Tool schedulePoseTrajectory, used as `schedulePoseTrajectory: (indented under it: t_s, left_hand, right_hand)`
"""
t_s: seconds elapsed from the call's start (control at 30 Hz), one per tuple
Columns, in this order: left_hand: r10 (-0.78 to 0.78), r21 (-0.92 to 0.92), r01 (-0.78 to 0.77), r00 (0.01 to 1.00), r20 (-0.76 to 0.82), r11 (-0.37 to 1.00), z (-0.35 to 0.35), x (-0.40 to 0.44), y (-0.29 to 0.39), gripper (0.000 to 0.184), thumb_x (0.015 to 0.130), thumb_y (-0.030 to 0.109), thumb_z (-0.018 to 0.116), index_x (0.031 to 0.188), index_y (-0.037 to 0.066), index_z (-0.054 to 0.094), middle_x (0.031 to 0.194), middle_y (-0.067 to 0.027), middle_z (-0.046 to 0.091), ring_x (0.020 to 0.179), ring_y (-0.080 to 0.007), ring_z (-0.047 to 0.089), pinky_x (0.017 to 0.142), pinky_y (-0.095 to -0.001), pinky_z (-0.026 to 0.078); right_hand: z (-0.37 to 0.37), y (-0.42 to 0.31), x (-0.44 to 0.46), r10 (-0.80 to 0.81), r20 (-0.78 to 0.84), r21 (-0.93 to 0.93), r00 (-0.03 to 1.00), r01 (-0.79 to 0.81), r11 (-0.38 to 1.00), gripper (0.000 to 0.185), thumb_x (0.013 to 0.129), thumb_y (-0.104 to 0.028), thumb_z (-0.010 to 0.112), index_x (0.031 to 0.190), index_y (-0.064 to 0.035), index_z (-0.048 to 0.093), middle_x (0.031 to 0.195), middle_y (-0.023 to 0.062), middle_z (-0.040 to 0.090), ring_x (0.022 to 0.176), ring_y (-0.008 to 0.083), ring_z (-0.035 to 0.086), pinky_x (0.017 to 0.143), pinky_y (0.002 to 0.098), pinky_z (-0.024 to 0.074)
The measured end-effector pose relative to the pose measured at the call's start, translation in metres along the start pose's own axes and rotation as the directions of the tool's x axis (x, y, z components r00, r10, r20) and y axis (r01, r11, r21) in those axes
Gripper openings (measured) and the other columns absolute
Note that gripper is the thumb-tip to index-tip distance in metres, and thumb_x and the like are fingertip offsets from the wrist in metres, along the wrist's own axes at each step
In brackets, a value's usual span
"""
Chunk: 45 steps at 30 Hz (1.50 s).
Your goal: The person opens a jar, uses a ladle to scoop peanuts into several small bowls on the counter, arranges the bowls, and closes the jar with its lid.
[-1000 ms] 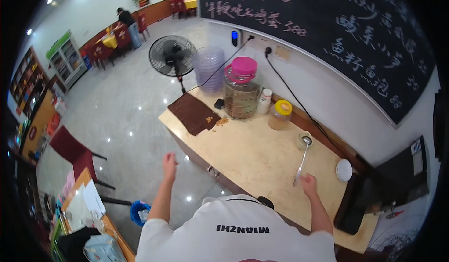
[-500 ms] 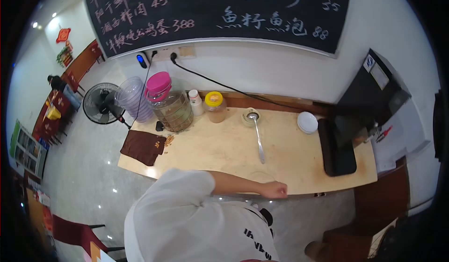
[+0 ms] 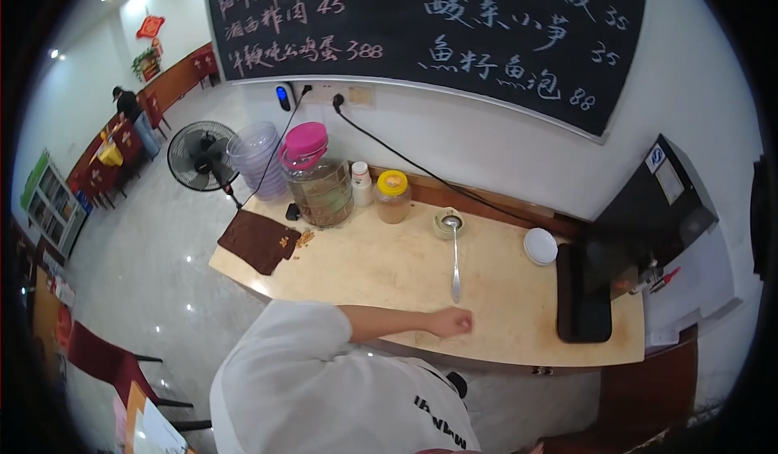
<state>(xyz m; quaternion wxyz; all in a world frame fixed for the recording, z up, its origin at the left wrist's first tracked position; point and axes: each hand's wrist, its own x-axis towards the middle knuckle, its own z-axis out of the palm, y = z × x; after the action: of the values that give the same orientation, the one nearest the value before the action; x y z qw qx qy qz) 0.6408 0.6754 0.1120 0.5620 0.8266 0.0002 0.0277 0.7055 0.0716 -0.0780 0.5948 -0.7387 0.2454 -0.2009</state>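
My left hand (image 3: 450, 322) is closed, fingers curled in, above the front part of the wooden table (image 3: 519, 324). Nothing shows sticking out of it. Just beyond the knuckles lies the handle of a metal spoon (image 3: 455, 268), apart from the hand. The spoon's head rests in a small light-coloured bowl (image 3: 442, 215). My right hand cannot be made out in this view.
A stack of white dishes (image 3: 540, 246) and a black tray (image 3: 583, 292) are to the right, by a dark machine (image 3: 648, 203). Further left stand a yellow-lidded jar (image 3: 393, 203), paper cups (image 3: 361, 191), a pink-lidded jar (image 3: 320, 191) and a brown cloth (image 3: 258, 242).
The view has shifted and tilted. My left hand has moved from the table's front edge inward and left, nearer the spoon handle. The items on the table have stayed in place.
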Motion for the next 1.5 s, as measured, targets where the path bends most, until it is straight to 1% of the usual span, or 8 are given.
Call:
schedulePoseTrajectory:
  t_s: [0.03,0.13,0.33,0.53,0.8,1.07,1.37,1.5]
  left_hand:
    - [-0.060,-0.059,0.053,0.990,-0.129,0.997,-0.023,-0.023,-0.010,0.019,0.093,0.019,0.062,0.103,0.003,0.062,0.092,-0.0082,0.067,0.087,-0.0149,0.062,0.078,-0.0322,0.051]
    - [-0.303,-0.211,0.223,0.795,-0.526,0.952,-0.077,-0.121,-0.052,0.017,0.092,0.020,0.063,0.100,0.005,0.065,0.087,-0.0048,0.067,0.080,-0.0102,0.062,0.070,-0.0273,0.051]
    - [-0.375,-0.364,0.302,-0.026,-0.927,0.881,-0.045,-0.370,-0.074,0.020,0.092,0.022,0.064,0.096,0.002,0.067,0.082,-0.0048,0.067,0.076,-0.0110,0.059,0.067,-0.0266,0.048]
    - [-0.535,-0.635,-0.053,-0.596,-0.599,0.771,0.108,-0.489,-0.010,0.019,0.094,0.027,0.062,0.089,0.009,0.058,0.058,0.0036,0.043,0.045,-0.0060,0.039,0.039,-0.0263,0.032]
    - [-0.427,-0.368,-0.361,-0.897,-0.114,0.857,0.242,-0.461,-0.006,0.020,0.095,0.025,0.057,0.087,0.008,0.055,0.059,0.0051,0.038,0.041,-0.0057,0.033,0.035,-0.0249,0.029]
    - [-0.463,-0.554,-0.042,-0.603,-0.649,0.831,0.034,-0.501,0.000,0.018,0.095,0.027,0.061,0.093,0.009,0.059,0.066,0.0040,0.046,0.052,-0.0050,0.041,0.044,-0.0229,0.033]
    - [-0.178,-0.019,0.384,0.383,-0.907,0.923,-0.222,-0.298,0.002,0.018,0.094,0.021,0.063,0.093,0.004,0.058,0.072,0.0035,0.048,0.067,-0.0066,0.045,0.061,-0.0244,0.040]
    - [-0.111,0.156,0.365,0.614,-0.782,0.918,-0.253,-0.151,0.020,0.038,0.089,0.021,0.069,0.116,0.000,0.054,0.090,-0.0045,0.054,0.084,-0.0133,0.052,0.077,-0.0284,0.046]
  right_hand:
    - [0.034,-0.149,-0.040,-0.042,0.382,-0.292,0.923,0.163,0.942,0.029,0.094,-0.025,0.065,0.101,0.0031,0.067,0.091,0.0136,0.069,0.086,0.0224,0.060,0.078,0.0342,0.0490]
    - [0.174,-0.219,-0.045,-0.396,0.585,0.180,0.707,0.363,0.914,0.035,0.094,-0.020,0.063,0.068,-0.0068,0.044,0.063,-0.0042,0.036,0.059,0.0083,0.035,0.049,0.0258,0.0291]
    - [0.362,-0.244,-0.159,-0.438,0.899,0.410,-0.025,0.401,0.819,0.036,0.085,-0.015,0.071,0.065,-0.0082,0.042,0.061,-0.0043,0.039,0.060,0.0080,0.035,0.051,0.0287,0.0321]
    - [0.391,-0.234,-0.298,-0.044,0.827,0.414,-0.560,0.555,0.722,0.030,0.084,-0.025,0.075,0.071,-0.0054,0.056,0.061,0.0041,0.055,0.057,0.0131,0.050,0.054,0.0304,0.0443]
    - [0.410,-0.229,-0.354,0.380,0.583,0.605,-0.718,0.696,0.387,0.043,0.083,-0.051,0.067,0.079,-0.0082,0.067,0.076,0.0086,0.069,0.066,0.0243,0.065,0.063,0.0373,0.0520]
    - [0.397,-0.218,-0.362,0.081,0.795,0.571,-0.601,0.788,0.230,0.045,0.086,-0.051,0.058,0.067,-0.0112,0.068,0.067,0.0109,0.067,0.066,0.0321,0.066,0.061,0.0433,0.0511]
    - [0.366,-0.162,-0.373,-0.474,0.880,0.403,-0.004,0.532,0.744,0.026,0.079,-0.023,0.074,0.070,-0.0051,0.057,0.062,0.0106,0.058,0.057,0.0288,0.057,0.055,0.0400,0.0464]
    - [0.341,-0.171,-0.320,-0.457,0.870,0.493,-0.184,0.349,0.797,0.018,0.082,-0.015,0.074,0.078,-0.0028,0.061,0.067,0.0083,0.060,0.061,0.0234,0.058,0.061,0.0354,0.0492]
